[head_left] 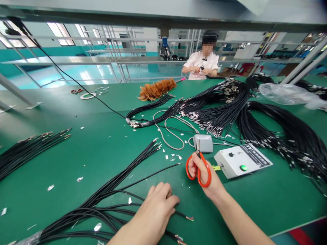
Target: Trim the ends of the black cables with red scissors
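My left hand (pixel 159 207) is low in the middle of the head view, its fingers curled down over a black cable (pixel 182 214). The cable's stripped end, with thin coloured wires, sticks out to the right of the fingers; the exact grip is hidden beneath the hand. My right hand (pixel 204 170) holds red-handled scissors (pixel 198 153), blades pointing up and away and looking closed. Around my left hand lies a fanned bundle of black cables (pixel 102 190), some ends pointing away and others ending near the bottom edge. Silvery foil scraps (pixel 167 157) are scattered about.
A white box (pixel 242 160) with a green-lit button stands right of the scissors, a grey pedal-like block (pixel 204 143) behind them. Large black cable piles (pixel 214 109) cover the back right. An orange feather duster (pixel 157 89) lies behind. A co-worker (pixel 201 63) sits across the table.
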{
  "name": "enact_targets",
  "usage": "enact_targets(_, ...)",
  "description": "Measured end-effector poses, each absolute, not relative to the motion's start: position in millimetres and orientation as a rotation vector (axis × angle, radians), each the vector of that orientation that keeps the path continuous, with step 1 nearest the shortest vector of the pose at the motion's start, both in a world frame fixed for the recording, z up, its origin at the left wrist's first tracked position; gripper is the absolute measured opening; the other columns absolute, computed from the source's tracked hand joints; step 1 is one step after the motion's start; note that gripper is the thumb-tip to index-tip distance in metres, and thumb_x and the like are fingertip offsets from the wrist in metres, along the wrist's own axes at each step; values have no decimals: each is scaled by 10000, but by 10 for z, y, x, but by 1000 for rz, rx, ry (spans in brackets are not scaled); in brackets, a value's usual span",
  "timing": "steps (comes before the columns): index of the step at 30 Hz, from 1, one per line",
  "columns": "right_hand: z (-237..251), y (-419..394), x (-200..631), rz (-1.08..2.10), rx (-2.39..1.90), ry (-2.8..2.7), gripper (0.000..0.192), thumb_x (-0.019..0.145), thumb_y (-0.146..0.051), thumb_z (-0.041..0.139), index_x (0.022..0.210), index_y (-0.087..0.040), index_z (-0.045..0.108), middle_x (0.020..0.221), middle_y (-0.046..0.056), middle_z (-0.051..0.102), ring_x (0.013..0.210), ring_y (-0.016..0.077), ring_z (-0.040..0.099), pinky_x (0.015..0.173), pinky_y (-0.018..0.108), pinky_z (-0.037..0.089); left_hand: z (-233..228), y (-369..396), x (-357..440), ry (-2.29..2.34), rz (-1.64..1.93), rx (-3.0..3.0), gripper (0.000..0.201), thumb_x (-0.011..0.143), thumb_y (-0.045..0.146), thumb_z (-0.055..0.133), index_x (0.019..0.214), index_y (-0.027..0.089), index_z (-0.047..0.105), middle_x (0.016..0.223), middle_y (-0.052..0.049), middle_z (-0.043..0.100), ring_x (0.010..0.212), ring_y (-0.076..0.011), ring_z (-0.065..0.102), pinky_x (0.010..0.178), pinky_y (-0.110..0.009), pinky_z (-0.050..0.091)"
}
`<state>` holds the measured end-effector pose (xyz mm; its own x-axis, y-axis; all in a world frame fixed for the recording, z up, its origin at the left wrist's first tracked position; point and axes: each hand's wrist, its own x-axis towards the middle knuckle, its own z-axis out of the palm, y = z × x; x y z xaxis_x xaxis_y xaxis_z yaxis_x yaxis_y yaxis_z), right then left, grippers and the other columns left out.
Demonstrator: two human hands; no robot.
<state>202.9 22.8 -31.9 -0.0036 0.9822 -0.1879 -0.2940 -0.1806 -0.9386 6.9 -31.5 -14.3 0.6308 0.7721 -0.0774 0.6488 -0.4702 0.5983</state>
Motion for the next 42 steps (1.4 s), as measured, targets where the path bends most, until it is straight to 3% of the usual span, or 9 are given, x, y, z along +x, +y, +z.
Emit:
enact_targets(3, -344, 161, 2092, 1413, -1174, -890, 494, 754, -617, 666, 576, -177, 530, 484, -35, 456, 457, 104, 423, 476, 245, 325, -323, -358, 67, 1078, 274, 2360, 279, 847, 52, 433, 1043, 189, 576, 915, -82, 636, 797, -214, 546, 719, -315, 409)
enact_targets(11, -333, 67, 2218, 1409, -1206, -936, 493, 780, -610, 650, 582, -168, 559, 485, -25, 491, 461, 97, 451, 487, 236, 354, -522, -595, 6, 585, 530, 2950, 317, 964, 169, 368, 720, 197, 568, 540, -9, 506, 487, -159, 406, 491, -312, 266)
enact_targets(16, -304, 33, 2202, 1382, -1204, -904, 485, 767, -614, 660, 606, -164, 577, 493, -25, 498, 470, 98, 456, 494, 235, 365, -181, -143, 117, 1012, 362, 2404, 140, 968, 200, 430, 968, 211, 570, 861, -24, 648, 768, -151, 593, 693, -236, 455)
enact_targets(19, -267, 7, 2174, 1342, -1202, -921, 469, 768, -608, 659, 644, -160, 601, 531, -18, 521, 515, 109, 480, 535, 244, 391, -197, 237, 317, 1384, 356, 2406, 127, 896, 120, 486, 983, 163, 567, 1011, -112, 621, 934, -259, 563, 821, -395, 458)
enact_targets(22, -248, -52, 2176, 1271, -1271, -967, 418, 732, -565, 714, 693, -156, 639, 644, 12, 595, 599, 128, 523, 616, 264, 426, -293, 389, 457, 1406, 372, 2401, 144, 887, 84, 433, 859, 166, 548, 955, -110, 604, 902, -280, 552, 788, -434, 452)
enact_targets(27, -276, -163, 2148, 1261, -1326, -892, 369, 653, -485, 802, 773, -160, 677, 847, 51, 668, 695, 146, 553, 706, 286, 462, -218, 120, 373, 1277, 469, 2287, 160, 974, 179, 342, 883, 207, 470, 821, -18, 585, 739, -179, 568, 698, -302, 472)
enact_targets(32, -238, -181, 2031, 1408, -1156, -838, 312, 661, -404, 824, 752, -167, 641, 699, -3, 602, 660, 132, 550, 677, 260, 459, -30, -185, 263, 1087, 689, 2075, 190, 991, 188, 352, 1071, 235, 517, 967, -24, 607, 830, -143, 587, 759, -250, 461)
enact_targets(37, -196, -251, 1934, 1552, -956, -825, 235, 719, -346, 805, 760, -169, 657, 699, -6, 617, 665, 113, 553, 665, 221, 451, 37, -319, 264, 1152, 814, 1971, 150, 966, 197, 441, 885, 228, 563, 732, 37, 605, 621, -99, 554, 605, -189, 439)
enact_targets(42, -304, -382, 1803, 1729, -768, -499, 232, 668, -297, 856, 779, -192, 681, 702, -36, 608, 652, 77, 563, 641, 175, 458, 7, -399, 278, 1189, 986, 1895, 120, 934, 172, 494, 858, 215, 576, 737, 37, 641, 615, -87, 591, 587, -166, 463)
